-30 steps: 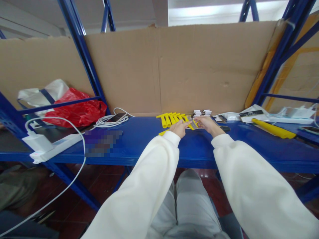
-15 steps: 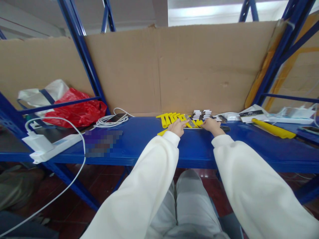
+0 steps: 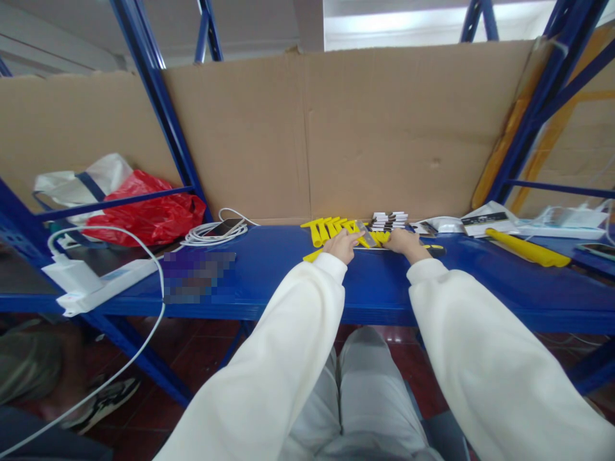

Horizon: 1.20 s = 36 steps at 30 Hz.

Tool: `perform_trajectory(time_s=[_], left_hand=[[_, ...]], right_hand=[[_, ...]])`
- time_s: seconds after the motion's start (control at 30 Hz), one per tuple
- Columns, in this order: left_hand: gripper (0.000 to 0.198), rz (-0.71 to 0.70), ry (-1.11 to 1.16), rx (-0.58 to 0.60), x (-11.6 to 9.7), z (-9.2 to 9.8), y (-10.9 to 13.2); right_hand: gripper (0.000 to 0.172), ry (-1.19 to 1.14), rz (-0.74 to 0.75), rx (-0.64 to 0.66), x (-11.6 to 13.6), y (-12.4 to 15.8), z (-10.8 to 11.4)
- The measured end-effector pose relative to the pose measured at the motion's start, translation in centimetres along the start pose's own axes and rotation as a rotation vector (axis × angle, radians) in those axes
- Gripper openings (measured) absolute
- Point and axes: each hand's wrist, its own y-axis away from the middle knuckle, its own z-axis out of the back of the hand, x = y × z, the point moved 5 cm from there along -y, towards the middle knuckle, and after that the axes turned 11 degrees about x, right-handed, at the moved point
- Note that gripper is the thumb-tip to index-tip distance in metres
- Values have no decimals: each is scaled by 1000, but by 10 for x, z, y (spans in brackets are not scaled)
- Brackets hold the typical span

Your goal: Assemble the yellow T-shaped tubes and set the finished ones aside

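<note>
My left hand (image 3: pixel 340 246) reaches over the bench with its fingertips on a flat grey strip (image 3: pixel 368 235), which looks like a ruler and lies slantwise over yellow material. Close by on the right, my right hand (image 3: pixel 404 242) has its fingers closed on the end of a yellow piece (image 3: pixel 382 237); the exact grip is hidden. Several yellow rolled pieces (image 3: pixel 323 229) lie in a row just beyond my left hand. Behind my right hand is a stack of small white-and-black pieces (image 3: pixel 388 221). A dark and yellow object (image 3: pixel 435 250), too small to name, lies beside my right wrist.
A cardboard panel (image 3: pixel 384 128) backs the blue bench (image 3: pixel 278 282). To the right lies a yellow roll (image 3: pixel 528 248). On the left are a red plastic bag (image 3: pixel 148 208), a coiled white cable (image 3: pixel 211 234) and a power strip (image 3: pixel 110 282). Another person's shoe (image 3: pixel 106 400) shows below.
My right hand has shifted slightly left, with the yellow piece near its fingers changing shape. More yellow shows by the dark object. Another person's foot has come into view at lower left.
</note>
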Motion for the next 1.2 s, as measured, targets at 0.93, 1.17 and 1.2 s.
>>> perform_trajectory(time_s=[0.93,1.17,1.2], left_hand=[[52,-4,-31,26,-2,3,3],[57,-7,-13,22,-1,2,2],[59,-9,0,17,0,2,2]], right_hand=[[24,-1391,-56,-178,-12,1,1],[13,-1430,104,37,1,2,1],[15,-1429,137,58,3,3,3]])
